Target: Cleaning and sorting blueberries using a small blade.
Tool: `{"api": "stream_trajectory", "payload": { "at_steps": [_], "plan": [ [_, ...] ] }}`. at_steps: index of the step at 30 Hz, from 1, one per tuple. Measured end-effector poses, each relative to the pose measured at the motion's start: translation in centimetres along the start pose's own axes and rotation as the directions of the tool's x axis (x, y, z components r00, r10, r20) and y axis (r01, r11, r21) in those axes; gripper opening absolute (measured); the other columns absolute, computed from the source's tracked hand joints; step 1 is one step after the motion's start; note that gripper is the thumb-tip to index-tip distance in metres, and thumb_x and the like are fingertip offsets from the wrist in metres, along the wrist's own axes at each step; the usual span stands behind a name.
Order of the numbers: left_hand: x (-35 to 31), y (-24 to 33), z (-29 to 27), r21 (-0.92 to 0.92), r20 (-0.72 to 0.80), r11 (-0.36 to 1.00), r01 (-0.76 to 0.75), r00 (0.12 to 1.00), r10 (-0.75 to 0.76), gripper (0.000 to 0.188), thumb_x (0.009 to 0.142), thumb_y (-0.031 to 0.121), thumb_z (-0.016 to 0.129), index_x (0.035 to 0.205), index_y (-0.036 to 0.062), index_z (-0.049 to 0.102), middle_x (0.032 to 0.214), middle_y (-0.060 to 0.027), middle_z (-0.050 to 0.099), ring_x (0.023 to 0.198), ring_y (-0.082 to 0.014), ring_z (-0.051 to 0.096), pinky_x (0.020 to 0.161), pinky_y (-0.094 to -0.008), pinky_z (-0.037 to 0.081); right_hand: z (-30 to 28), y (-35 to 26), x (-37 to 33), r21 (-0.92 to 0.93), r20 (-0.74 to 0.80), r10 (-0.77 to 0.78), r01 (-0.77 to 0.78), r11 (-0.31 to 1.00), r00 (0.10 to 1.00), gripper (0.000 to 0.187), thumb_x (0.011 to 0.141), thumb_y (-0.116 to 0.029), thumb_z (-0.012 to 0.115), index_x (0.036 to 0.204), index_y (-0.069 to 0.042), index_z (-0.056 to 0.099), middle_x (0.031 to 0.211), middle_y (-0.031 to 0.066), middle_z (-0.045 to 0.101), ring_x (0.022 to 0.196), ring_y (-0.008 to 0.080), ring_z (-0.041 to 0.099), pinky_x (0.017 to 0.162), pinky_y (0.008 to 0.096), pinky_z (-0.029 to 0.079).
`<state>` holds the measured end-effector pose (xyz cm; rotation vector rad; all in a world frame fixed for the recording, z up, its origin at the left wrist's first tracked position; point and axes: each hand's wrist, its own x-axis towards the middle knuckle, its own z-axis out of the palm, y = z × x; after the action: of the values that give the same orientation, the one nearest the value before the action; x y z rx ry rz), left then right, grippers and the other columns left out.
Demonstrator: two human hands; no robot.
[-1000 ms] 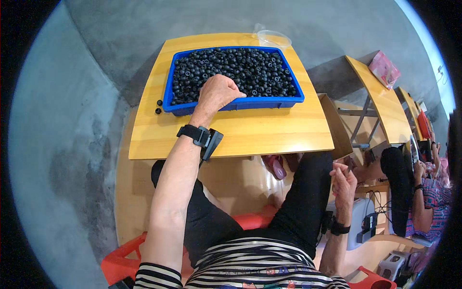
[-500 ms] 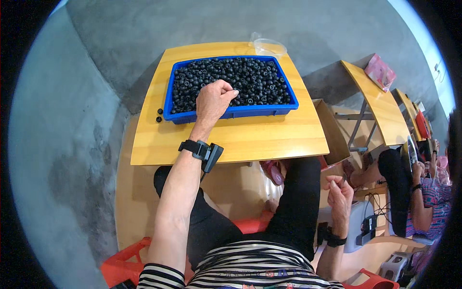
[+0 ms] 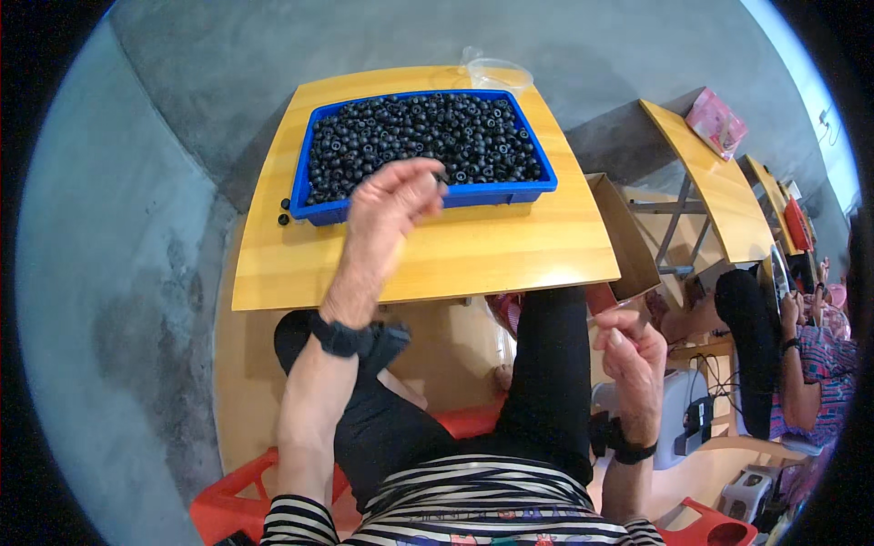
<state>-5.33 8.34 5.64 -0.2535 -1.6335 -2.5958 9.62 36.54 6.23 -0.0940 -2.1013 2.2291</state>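
A blue plastic tray [image 3: 505,195] full of small black round parts [image 3: 414,136], several with a hole in the middle, stands on the yellow table [image 3: 437,259]. My left hand [image 3: 387,214], slightly blurred, is above the tray's near rim with thumb and fingers pinched. A small black round part [image 3: 441,176] shows dark at its fingertips. Lower down, beyond the table's right front corner, my right hand [image 3: 635,364] is held over my right side, its fingers curled together. Whatever it may hold is too small to make out.
Two loose black parts [image 3: 284,211] lie left of the tray. A clear plastic container [image 3: 501,75] sits at the table's back edge. An open cardboard box [image 3: 624,237] stands right of the table. Further right are another table [image 3: 706,191] and a seated person [image 3: 810,391].
My left hand has come back from over the parts toward me, past the near rim, with a small black part. My right hand has risen slightly and shifted left, its fingers still curled.
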Motion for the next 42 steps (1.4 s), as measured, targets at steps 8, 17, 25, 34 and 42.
{"api": "stream_trajectory", "payload": {
  "at_steps": [8, 17, 25, 34, 42],
  "plan": [
    [-5.7, -0.2, 2.1, -0.490, 0.354, 0.743, 0.456, 0.883, -0.308, 0.021, 0.086, 0.016, 0.059, 0.104, 0.0049, 0.060, 0.087, -0.0058, 0.063, 0.074, -0.0103, 0.060, 0.074, -0.0257, 0.051, 9.0, -3.1, 3.6, -0.086, 0.171, -0.171, 0.187, 0.979, 0.970, 0.028, 0.076, -0.004, 0.067, 0.103, -0.002, 0.061, 0.083, -0.0030, 0.057, 0.064, 0.0008, 0.042, 0.056, 0.0147, 0.035],
    [-6.1, 0.3, 1.5, -0.575, 0.297, 0.637, 0.513, 0.857, -0.422, 0.014, 0.087, 0.016, 0.058, 0.098, 0.0071, 0.059, 0.092, -0.0024, 0.062, 0.082, -0.0094, 0.059, 0.079, -0.0249, 0.049, 13.8, -0.9, 6.4, -0.403, 0.201, -0.465, 0.505, 0.763, 0.862, 0.035, 0.063, 0.000, 0.073, 0.097, -0.006, 0.063, 0.077, 0.0008, 0.056, 0.054, 0.0072, 0.042, 0.047, 0.0206, 0.035],
    [-4.6, -0.2, -1.6, -0.530, 0.394, 0.660, 0.532, 0.844, -0.363, 0.017, 0.087, 0.019, 0.060, 0.099, 0.0078, 0.060, 0.092, 0.0004, 0.061, 0.083, -0.0084, 0.058, 0.080, -0.0258, 0.048, 16.0, -1.1, 7.6, -0.549, 0.301, -0.510, 0.583, 0.598, 0.806, 0.032, 0.066, 0.002, 0.070, 0.097, -0.006, 0.065, 0.079, 0.0049, 0.058, 0.064, 0.0145, 0.054, 0.054, 0.0243, 0.042],
    [-3.5, -2.1, -3.5, -0.403, 0.361, 0.704, 0.585, 0.808, -0.465, 0.019, 0.085, 0.025, 0.061, 0.096, 0.0098, 0.059, 0.090, 0.0017, 0.061, 0.082, -0.0094, 0.056, 0.074, -0.0239, 0.046, 15.2, 2.1, 10.5, -0.244, 0.380, -0.438, 0.544, 0.803, 0.815, 0.025, 0.076, -0.002, 0.065, 0.102, -0.002, 0.064, 0.079, 0.0035, 0.057, 0.064, 0.0118, 0.051, 0.058, 0.0239, 0.042],
    [-3.6, -1.9, -2.4, -0.514, 0.333, 0.582, 0.630, 0.772, -0.541, 0.015, 0.085, 0.022, 0.062, 0.091, 0.0085, 0.061, 0.086, 0.0006, 0.062, 0.080, -0.0086, 0.057, 0.078, -0.0250, 0.049, 14.5, 2.5, 9.1, -0.100, 0.200, -0.180, 0.202, 0.974, 0.963, 0.029, 0.072, -0.006, 0.072, 0.100, -0.002, 0.063, 0.080, -0.0021, 0.055, 0.057, 0.0017, 0.038, 0.050, 0.0159, 0.031]
  ]
}}
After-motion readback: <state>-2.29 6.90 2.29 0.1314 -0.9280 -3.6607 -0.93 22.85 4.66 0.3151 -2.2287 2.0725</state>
